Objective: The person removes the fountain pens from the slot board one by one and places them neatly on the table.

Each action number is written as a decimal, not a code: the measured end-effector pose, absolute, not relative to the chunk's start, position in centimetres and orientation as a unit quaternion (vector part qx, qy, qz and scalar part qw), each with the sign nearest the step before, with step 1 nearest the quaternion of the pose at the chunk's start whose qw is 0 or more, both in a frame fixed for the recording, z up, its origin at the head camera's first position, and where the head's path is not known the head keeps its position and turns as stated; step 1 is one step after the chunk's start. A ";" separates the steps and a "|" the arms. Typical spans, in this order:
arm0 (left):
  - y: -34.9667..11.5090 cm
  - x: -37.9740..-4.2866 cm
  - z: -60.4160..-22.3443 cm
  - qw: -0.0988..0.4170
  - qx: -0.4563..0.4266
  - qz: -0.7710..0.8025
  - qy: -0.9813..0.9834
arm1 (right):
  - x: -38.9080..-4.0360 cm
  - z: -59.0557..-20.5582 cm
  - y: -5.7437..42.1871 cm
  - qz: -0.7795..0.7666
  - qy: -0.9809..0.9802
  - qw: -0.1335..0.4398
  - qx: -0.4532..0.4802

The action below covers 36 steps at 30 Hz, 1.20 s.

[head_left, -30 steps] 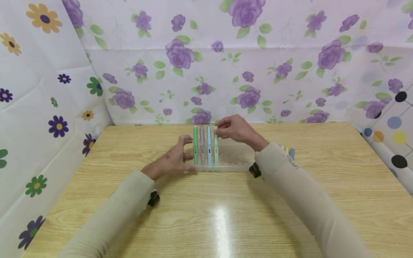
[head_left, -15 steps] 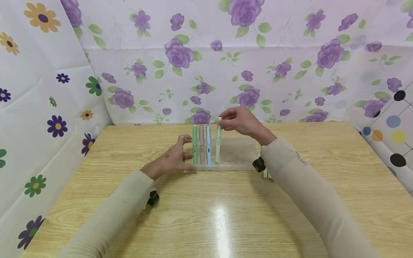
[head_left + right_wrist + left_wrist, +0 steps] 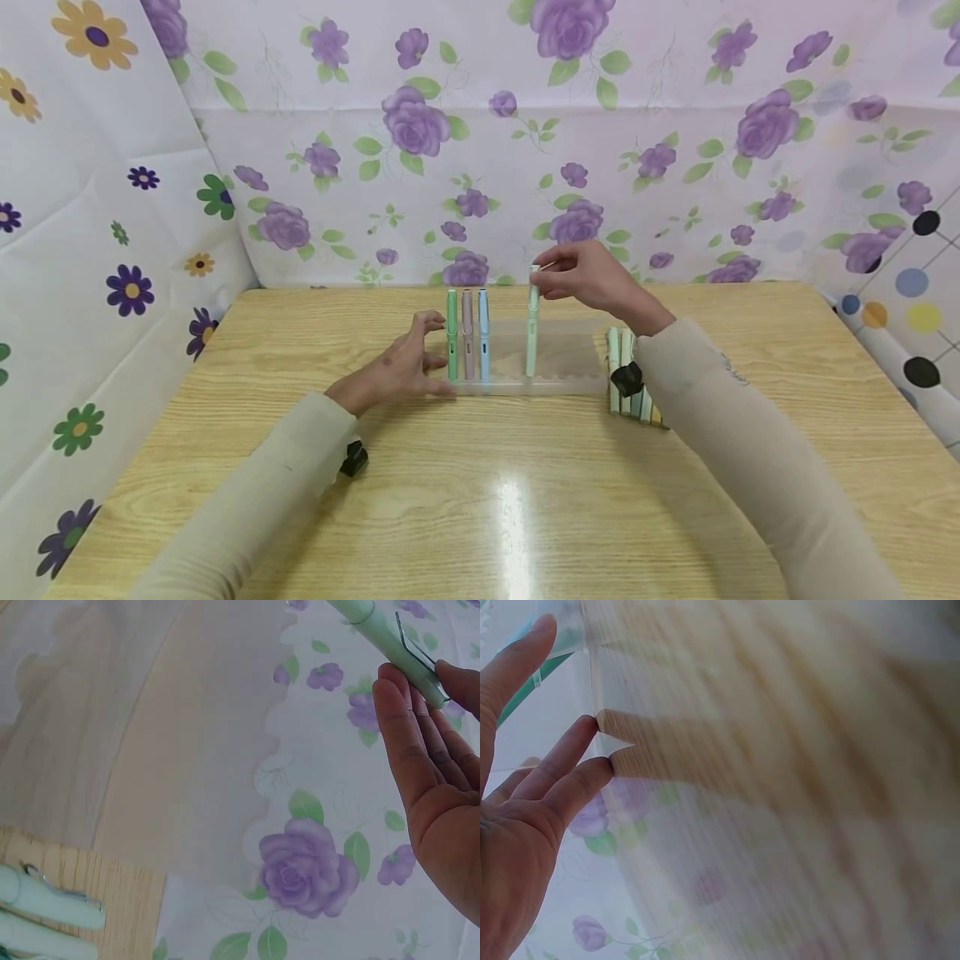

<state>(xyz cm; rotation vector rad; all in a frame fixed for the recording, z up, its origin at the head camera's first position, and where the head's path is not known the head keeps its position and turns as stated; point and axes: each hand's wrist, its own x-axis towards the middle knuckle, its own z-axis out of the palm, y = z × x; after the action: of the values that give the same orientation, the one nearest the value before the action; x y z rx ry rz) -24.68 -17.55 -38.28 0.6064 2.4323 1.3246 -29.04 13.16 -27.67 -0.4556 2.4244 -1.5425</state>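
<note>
Between thumb and fingertips, my right hand (image 3: 588,273) pinches the capped top of a pale green pen (image 3: 532,333), which is upright in front of the clear pen rack (image 3: 570,388). The right wrist view shows its wire clip (image 3: 415,646) beside my thumb. At the rack's left end, my left hand (image 3: 401,367) is spread, thumb at the front ledge and fingers around the side; its fingers (image 3: 566,754) look nearly straight in the left wrist view. A green pen (image 3: 452,337), a mauve pen (image 3: 468,337) and a light blue pen (image 3: 483,337) stand in the rack.
Several more pens (image 3: 615,367) lie side by side on the wooden table (image 3: 420,500) just right of the rack, partly under my right sleeve. Behind the table hangs a cloth (image 3: 330,133) with purple flowers.
My right hand has lifted the pale green pen from beside the light blue one and shifted it right along the rack. My left hand has stayed in place.
</note>
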 end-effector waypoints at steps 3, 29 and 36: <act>-17.5 -24.8 -38.4 0.151 0.211 0.459 0.850 | -29.1 -27.6 13.9 -0.525 0.829 0.115 -0.151; -17.4 -24.7 -38.1 0.160 0.207 0.459 0.849 | -27.6 -26.5 20.7 -0.492 0.857 0.100 -0.118; -17.4 -24.8 -38.2 0.156 0.214 0.463 0.846 | -27.2 -27.0 22.8 -0.492 0.859 0.097 -0.106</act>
<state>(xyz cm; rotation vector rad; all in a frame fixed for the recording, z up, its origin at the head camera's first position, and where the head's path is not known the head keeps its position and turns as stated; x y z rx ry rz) -24.77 -17.35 -38.24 0.6132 2.4219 1.3261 -27.22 22.81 -27.03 -0.3138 2.5437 -1.4567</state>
